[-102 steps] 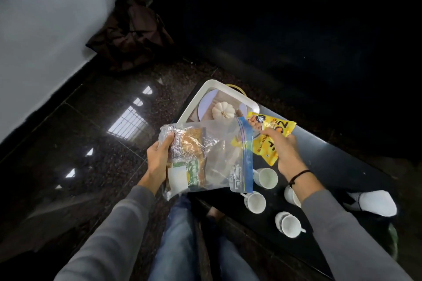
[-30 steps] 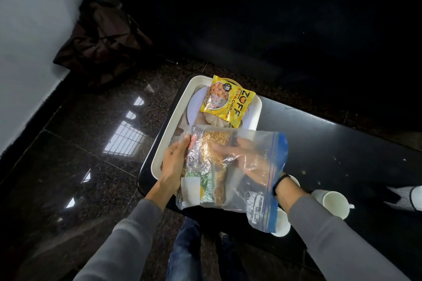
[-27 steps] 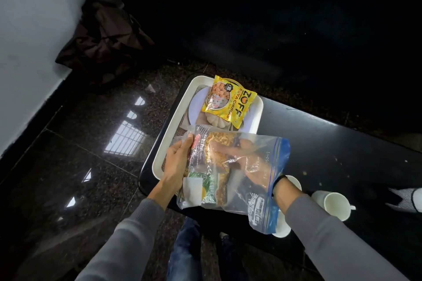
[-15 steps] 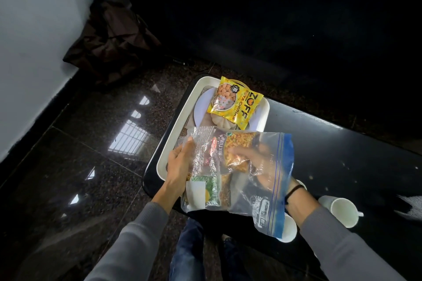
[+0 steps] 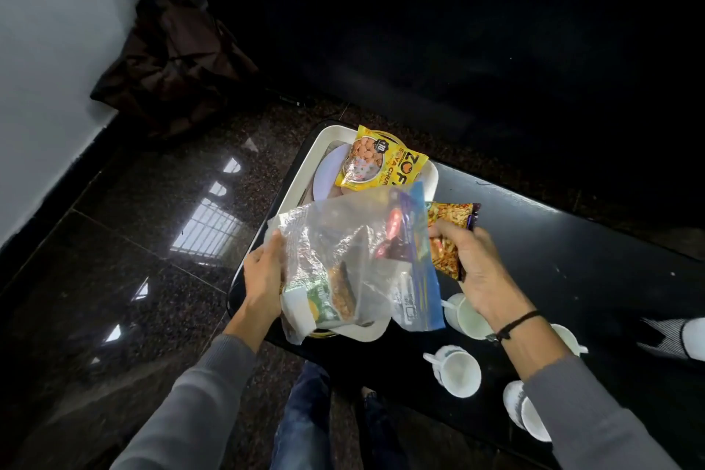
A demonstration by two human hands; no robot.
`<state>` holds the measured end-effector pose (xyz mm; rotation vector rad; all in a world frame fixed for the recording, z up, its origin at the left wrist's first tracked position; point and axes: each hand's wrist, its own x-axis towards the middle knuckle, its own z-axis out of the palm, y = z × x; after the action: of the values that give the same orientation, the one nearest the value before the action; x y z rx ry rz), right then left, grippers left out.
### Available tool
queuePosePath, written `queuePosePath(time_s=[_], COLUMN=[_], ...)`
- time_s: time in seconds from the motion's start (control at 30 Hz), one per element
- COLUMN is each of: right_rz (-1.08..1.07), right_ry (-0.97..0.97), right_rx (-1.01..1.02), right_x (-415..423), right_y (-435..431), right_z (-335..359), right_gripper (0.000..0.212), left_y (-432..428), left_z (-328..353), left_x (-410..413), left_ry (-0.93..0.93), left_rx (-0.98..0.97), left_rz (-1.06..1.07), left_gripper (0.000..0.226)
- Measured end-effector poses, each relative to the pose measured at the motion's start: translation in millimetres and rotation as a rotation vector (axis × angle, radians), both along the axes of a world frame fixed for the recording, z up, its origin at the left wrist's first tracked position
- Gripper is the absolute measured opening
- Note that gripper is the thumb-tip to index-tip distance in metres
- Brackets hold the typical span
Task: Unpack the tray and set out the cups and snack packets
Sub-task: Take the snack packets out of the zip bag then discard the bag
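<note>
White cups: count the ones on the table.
4: one under the right wrist, one nearer, one by the sleeve, one behind the forearm. Others may be hidden.

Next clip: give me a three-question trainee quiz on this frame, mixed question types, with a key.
1. True or false: the right hand holds a snack packet outside the zip bag.
2. Where does the yellow packet lie? A) in the white tray B) on the floor C) inside the zip bag
3. Fill in: the left hand grips the ___.

Key: 1 true; 2 A; 3 zip bag
</note>
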<state>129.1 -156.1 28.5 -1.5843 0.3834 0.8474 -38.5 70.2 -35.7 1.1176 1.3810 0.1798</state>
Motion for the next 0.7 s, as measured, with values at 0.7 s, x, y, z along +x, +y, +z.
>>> queuePosePath(time_s=[0.7], right_rz=[-0.412], right_ry=[0.244], right_rx=[0.281], right_x=[-1.2], right_y=[-7.0], right_z=[-13.7], right_gripper=[0.021], left_y=[24.5], left_z=[-11.1], left_x=[16.0], left_ry=[-0.052], left_rx=[-0.215], left_rz=[0.432], left_gripper=[0.026])
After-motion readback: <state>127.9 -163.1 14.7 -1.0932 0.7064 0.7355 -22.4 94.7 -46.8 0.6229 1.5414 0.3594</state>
